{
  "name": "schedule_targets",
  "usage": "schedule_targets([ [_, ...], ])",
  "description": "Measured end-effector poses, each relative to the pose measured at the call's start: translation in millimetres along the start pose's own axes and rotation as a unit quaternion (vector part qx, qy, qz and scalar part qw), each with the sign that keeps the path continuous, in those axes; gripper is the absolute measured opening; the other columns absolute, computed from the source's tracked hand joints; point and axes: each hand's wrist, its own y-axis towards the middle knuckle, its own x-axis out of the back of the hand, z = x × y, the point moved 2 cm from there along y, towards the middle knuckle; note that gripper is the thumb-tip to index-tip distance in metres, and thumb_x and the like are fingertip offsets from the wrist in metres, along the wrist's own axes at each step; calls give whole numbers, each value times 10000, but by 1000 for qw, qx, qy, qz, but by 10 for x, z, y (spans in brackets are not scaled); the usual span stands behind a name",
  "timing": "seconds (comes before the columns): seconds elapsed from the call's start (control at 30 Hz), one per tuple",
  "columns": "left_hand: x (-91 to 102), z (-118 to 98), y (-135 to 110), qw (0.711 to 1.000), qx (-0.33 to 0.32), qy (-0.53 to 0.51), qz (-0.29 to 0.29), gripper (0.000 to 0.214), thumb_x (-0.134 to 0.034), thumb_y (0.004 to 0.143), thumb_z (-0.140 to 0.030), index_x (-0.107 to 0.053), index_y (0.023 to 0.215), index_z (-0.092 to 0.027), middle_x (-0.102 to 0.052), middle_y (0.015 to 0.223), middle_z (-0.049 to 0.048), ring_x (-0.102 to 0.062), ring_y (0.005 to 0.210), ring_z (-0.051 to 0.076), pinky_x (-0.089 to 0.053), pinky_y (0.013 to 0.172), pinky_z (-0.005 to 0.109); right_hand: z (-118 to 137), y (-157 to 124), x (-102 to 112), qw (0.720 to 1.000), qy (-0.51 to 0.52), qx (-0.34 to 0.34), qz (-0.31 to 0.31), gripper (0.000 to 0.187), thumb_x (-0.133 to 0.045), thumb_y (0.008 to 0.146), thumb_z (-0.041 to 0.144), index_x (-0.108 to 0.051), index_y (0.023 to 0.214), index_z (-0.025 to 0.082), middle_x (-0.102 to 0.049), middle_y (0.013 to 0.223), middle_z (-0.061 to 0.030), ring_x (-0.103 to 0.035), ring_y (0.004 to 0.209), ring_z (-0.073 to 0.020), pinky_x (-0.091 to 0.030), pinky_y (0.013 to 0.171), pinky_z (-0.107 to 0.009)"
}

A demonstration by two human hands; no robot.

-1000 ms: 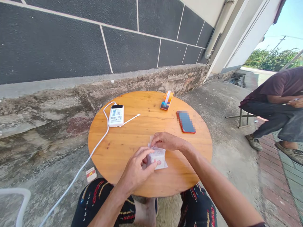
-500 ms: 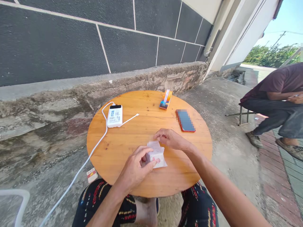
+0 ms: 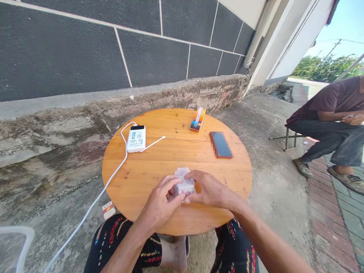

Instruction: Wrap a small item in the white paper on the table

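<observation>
A small white packet in clear plastic wrap (image 3: 184,185) rests on the near part of a round wooden table (image 3: 159,167). My left hand (image 3: 160,203) grips its left side with thumb and fingers. My right hand (image 3: 209,191) holds its right side, fingers curled against it. The wrap's loose flap sticks up behind the packet. Most of the packet is covered by my fingers.
Farther back on the table lie a white power bank (image 3: 136,138) with a white cable (image 3: 113,178) trailing off the left edge, a dark phone in a red case (image 3: 221,144) and an orange-blue pack (image 3: 198,120). Another person (image 3: 332,121) sits at the right. A small card box (image 3: 109,209) lies on the ground.
My right hand has come down from the wrap's raised flap to the packet's right side. The packet now sits a little closer to me between both hands.
</observation>
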Motion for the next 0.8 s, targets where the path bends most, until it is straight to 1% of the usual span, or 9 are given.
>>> schedule_targets([
  [0.07,14,-11,-4,1000,2,4,0,246,-589,823,-264,-612,1068,-250,-574,973,4,-518,718,115,-423,617,216,-2,10,-51,1000,-6,-6,-11,593,-710,712,519,-591,1162,151,-662,1065,-109,-613,919,-245,-459,800,-349],
  [0.17,64,-4,-4,1000,4,-7,18,259,-596,797,-234,-624,1055,-239,-585,1010,14,-537,751,122,-442,662,222,-4,2,-108,1000,7,-13,-24,542,-738,700,463,-603,1135,169,-667,1052,-93,-621,912,-238,-470,789,-341],
  [0.23,106,15,9,999,22,-29,36,303,-596,793,-259,-619,1092,-225,-600,965,21,-555,760,133,-457,686,234,-7,-22,-137,999,19,-14,-36,515,-763,688,402,-604,1129,188,-663,1074,-79,-621,941,-235,-469,808,-335],
  [0.3,144,30,38,997,52,-45,44,373,-584,800,-299,-593,1159,-199,-617,885,26,-568,741,145,-467,676,244,-16,-53,-163,998,24,-18,-50,522,-779,678,357,-597,1140,196,-653,1117,-81,-613,993,-241,-460,851,-343],
  [0.4,180,6,111,996,61,-55,30,385,-534,834,-349,-591,1169,-167,-649,863,41,-574,729,151,-462,659,243,-36,-90,-200,998,22,-24,-60,534,-777,685,361,-589,1153,187,-645,1145,-96,-602,1041,-253,-448,893,-362],
  [0.5,191,-16,206,997,55,-60,4,353,-471,866,-380,-624,1098,-163,-672,859,42,-575,698,145,-447,628,233,-41,-111,-225,997,21,-16,-68,545,-775,689,375,-583,1160,182,-632,1178,-105,-588,1077,-257,-438,923,-370],
  [0.6,173,45,307,997,76,-24,-22,291,-463,846,-348,-671,932,-164,-665,738,17,-559,620,137,-422,576,226,-26,-125,-234,997,16,-11,-76,531,-780,685,351,-585,1152,188,-632,1174,-98,-587,1075,-258,-439,925,-377],
  [0.7,120,146,408,996,80,25,-21,252,-483,799,-319,-681,775,-165,-653,672,8,-553,607,140,-396,554,224,-11,-137,-236,997,11,-7,-79,505,-786,680,318,-595,1132,199,-641,1150,-86,-595,1052,-253,-446,912,-375],
  [0.8,69,206,490,995,70,73,-15,256,-482,782,-323,-678,740,-164,-654,661,7,-559,623,143,-376,553,225,-16,-147,-240,997,9,1,-80,523,-785,682,330,-588,1150,204,-635,1162,-90,-592,1059,-253,-438,928,-380],
])
